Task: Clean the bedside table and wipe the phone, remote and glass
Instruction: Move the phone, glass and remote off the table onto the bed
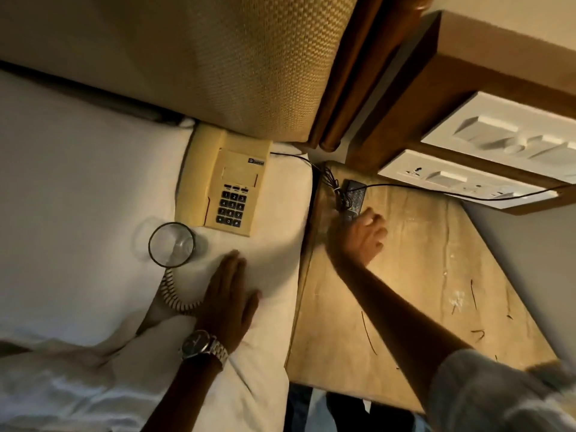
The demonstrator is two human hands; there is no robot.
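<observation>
Remote: the dark remote (353,199) lies at the far end of the wooden worktop (405,275), close to the bed. A black cable (405,186) lies bunched up right beside it.
Right hand: the right hand (358,238) reaches across the worktop, and its fingers (372,218) curl over the near end of the remote. I cannot tell if they grip it yet, because the hand is blurred. My guess is that it wants to lift the remote off.
Phone: the cream phone (226,182) sits on the white bed (78,182), with its curly cord (174,294) trailing toward the person. I think it was put there so the worktop is free for cleaning.
Glass: 1 clear glass (172,244) stands upright on the bed, just beside the phone's near corner, likely for the same reason.
Left hand: the left hand (229,294) lies flat on the bed with its fingers spread and holding nothing. It seems to prop the person up while leaning over.
Worktop: crumbs, dark threads and pale smears show on the wood, so it is not yet wiped.
Wall: white switches (498,141) sit above the worktop.
</observation>
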